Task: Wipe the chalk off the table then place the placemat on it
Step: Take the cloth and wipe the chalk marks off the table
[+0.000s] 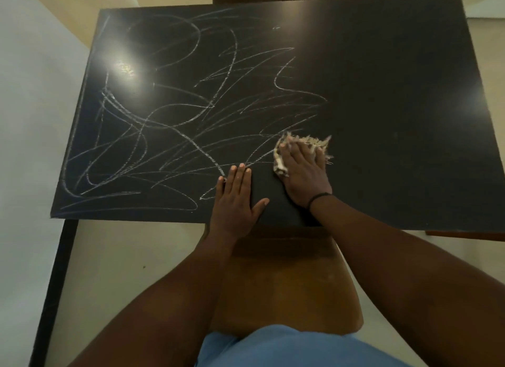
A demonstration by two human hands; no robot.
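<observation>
Pale floor surrounds one black table, whose left and middle parts are covered with white chalk scribbles while its right part shows bare dark surface. One frayed cloth lies on the tabletop near the front edge, right under the right hand, whose straight fingers press flat on it; a dark band circles that wrist. Just beside it, the left hand rests palm-down with fingers straight and thumb spread, above one brown wooden chair.
</observation>
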